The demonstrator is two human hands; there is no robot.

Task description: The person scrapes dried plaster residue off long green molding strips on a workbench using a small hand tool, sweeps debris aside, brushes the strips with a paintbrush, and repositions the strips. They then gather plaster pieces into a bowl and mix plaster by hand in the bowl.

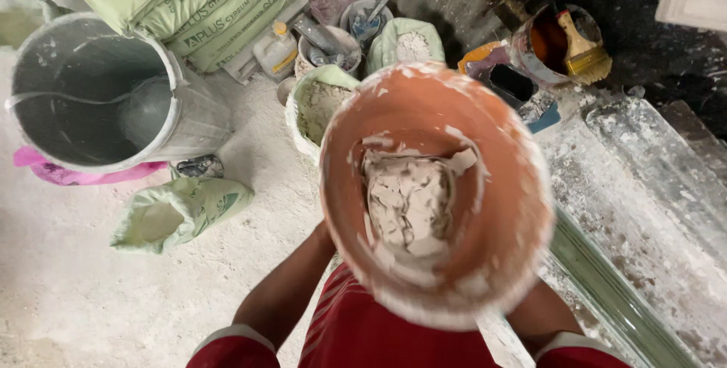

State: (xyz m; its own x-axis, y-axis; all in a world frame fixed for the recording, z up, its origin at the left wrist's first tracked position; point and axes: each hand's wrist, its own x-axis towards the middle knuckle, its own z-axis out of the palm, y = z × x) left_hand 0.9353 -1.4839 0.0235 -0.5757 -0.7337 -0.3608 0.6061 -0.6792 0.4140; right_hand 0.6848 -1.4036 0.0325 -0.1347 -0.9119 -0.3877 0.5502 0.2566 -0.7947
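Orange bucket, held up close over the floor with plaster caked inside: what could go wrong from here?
1. Both hands are hidden behind the orange bucket, so the grip cannot be checked; the blurred rim suggests motion, and it might slip.
2. The cracked plaster lumps inside look loose; tipping could drop them on the open sack or the floor below.
3. The bucket blocks the view of the ground ahead, where the folded green sack and grey drum stand close by, a possible tripping hazard.

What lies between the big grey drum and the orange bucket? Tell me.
In the head view, an open pale green sack of white powder stands between the grey drum and the orange bucket.
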